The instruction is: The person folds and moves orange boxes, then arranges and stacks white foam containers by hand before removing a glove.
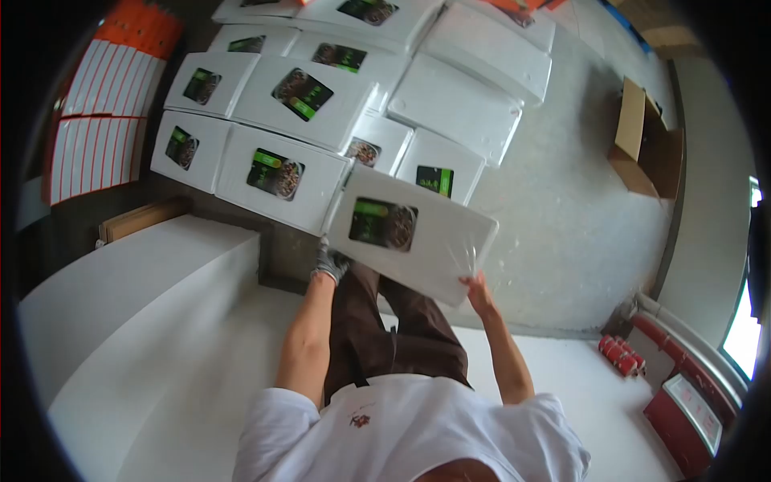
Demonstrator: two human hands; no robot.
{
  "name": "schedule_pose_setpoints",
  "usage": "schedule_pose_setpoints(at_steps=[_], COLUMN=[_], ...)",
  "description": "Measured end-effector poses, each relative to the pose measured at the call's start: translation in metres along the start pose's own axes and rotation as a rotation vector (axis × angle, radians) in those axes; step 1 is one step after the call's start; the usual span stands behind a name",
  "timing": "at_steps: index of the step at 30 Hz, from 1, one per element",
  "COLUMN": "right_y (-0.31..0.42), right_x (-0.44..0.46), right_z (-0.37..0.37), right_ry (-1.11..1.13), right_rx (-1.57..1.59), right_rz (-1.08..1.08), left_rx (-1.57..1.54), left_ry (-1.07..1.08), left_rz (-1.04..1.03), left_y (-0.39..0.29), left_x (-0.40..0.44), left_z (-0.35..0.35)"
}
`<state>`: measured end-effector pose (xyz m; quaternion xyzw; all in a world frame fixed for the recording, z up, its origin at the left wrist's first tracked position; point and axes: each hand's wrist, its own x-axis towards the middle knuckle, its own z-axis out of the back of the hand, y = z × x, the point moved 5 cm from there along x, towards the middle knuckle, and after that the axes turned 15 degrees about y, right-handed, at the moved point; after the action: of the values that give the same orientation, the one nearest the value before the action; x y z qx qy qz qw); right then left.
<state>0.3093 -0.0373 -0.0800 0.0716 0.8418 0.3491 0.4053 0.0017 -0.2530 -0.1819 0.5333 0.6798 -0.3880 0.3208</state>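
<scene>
A white box [438, 229], which looks like foam under shiny plastic film, is held tilted in front of my legs. It bears a dark and green food label [383, 225]. My left hand [331, 262], in a grey glove, grips its near left corner; the fingertips are partly hidden by the box. My bare right hand [477, 292] is closed on the near right edge, where the film wrinkles. Just beyond stand similar labelled boxes, the nearest being a white box [317, 178] to the left and a smaller-looking box [470, 165] partly covered by the held one.
Several more white boxes [458, 96] are stacked ahead. Red-edged white packs [96, 157] stand at far left. An opened cardboard box [630, 140] lies on the grey floor [554, 233]. Red fire extinguishers [618, 355] and a red case [687, 422] are at right.
</scene>
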Motion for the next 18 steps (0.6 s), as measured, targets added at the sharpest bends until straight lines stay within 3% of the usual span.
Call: schedule_pose_setpoints(at_steps=[2,3,6,9,10,11,13,14,18], right_y=[-0.007,-0.007,-0.023,-0.034,-0.027,-0.023,-0.005,-0.026,-0.034], right_x=[0.049,0.060,0.086,0.095,0.096,0.087,0.083,0.086,0.119], right_z=[-0.001,0.001,0.024,0.031,0.028,0.025,0.014,0.031,0.045], right_ry=[0.304,0.299,0.106,0.053,0.069,0.087,0.164,0.159,0.166], right_rx=[0.076,0.085,-0.240,-0.195,-0.184,-0.175,-0.224,-0.289,-0.711], right_rz=[-0.086,-0.078,-0.475,-0.518,-0.488,-0.466,-0.355,-0.512,-0.161], left_rx=[0.013,0.022,0.083,0.232,0.327,0.272,0.371,0.304,0.494], left_ry=[-0.175,-0.240,-0.120,-0.266,-0.310,-0.399,-0.355,-0.309,-0.516], left_rz=[0.016,0.020,0.106,-0.034,-0.126,-0.082,-0.037,-0.170,-0.261], left_y=[-0.028,-0.033,-0.032,-0.028,-0.034,-0.031,-0.029,-0.023,-0.035], left_x=[-0.015,-0.018,0.025,0.017,0.018,0.016,0.013,0.025,0.011], left_z=[-0.027,-0.035,-0.008,-0.012,-0.018,-0.016,-0.013,0.008,-0.050])
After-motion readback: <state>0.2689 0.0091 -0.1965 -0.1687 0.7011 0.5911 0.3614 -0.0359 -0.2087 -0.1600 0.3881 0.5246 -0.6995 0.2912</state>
